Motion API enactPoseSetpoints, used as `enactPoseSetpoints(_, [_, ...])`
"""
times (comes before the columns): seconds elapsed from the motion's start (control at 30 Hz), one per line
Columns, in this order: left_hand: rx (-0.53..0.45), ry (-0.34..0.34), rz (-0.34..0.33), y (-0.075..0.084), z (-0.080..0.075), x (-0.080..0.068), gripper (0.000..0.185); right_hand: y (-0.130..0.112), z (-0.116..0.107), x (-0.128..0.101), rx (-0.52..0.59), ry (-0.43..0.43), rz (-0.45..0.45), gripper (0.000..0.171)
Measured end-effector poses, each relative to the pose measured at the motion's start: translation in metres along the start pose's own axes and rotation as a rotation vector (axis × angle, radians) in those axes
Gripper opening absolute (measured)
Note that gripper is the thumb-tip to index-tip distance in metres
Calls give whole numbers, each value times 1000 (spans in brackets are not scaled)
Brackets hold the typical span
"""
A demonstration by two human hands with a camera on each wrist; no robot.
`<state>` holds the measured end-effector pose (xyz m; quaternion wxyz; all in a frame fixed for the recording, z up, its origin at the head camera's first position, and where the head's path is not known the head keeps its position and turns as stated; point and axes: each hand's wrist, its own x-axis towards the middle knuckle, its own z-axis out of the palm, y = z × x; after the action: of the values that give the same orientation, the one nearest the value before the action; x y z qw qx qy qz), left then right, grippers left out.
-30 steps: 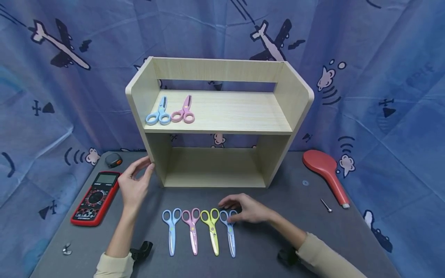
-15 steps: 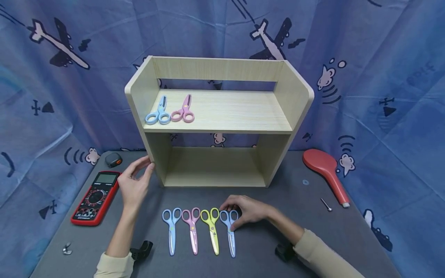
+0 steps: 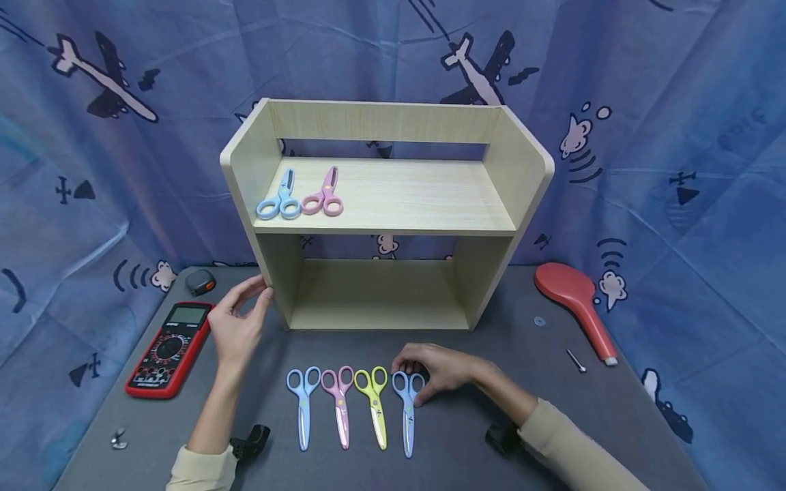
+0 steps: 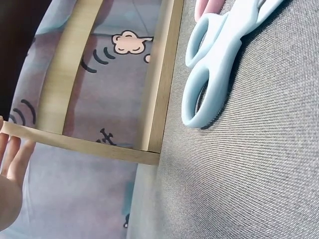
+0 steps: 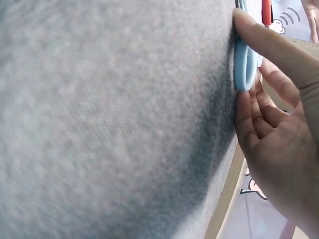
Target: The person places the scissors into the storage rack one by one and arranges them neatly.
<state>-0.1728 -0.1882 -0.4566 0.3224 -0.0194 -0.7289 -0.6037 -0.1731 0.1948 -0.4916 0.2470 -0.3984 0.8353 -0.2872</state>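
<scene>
A wooden shelf (image 3: 381,204) stands on the grey table (image 3: 552,409); the left hand (image 3: 236,324) rests relaxed fingers on its lower left front corner. The right hand (image 3: 439,372) curls thumb and fingers around the handle of the rightmost blue scissors (image 3: 407,409), lying beside the green scissors (image 3: 374,402).

The tabletop (image 3: 491,368) is matt grey woven cloth. The shelf (image 3: 393,198) looks like pale smooth wood, and the blue scissors (image 3: 408,409) have smooth plastic handles.
</scene>
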Motion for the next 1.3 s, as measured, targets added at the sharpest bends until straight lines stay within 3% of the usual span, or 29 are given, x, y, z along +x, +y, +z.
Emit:
enactPoseSetpoints(0.4, [-15, 4, 6, 0, 1, 0, 31, -1, -8, -13, 140, -42, 2, 57])
enactPoseSetpoints(0.63, [-25, 5, 21, -1, 2, 1, 31, 5, -13, -23, 218, -94, -43, 53])
enactPoseSetpoints(1.03, [-34, 9, 25, -1, 2, 1, 30, 1, -22, -40, 597, -314, 21, 52])
enactPoseSetpoints(1.3, [-27, 10, 20, -1, 1, 0, 30, -7, -28, -49, 754, -318, -12, 50])
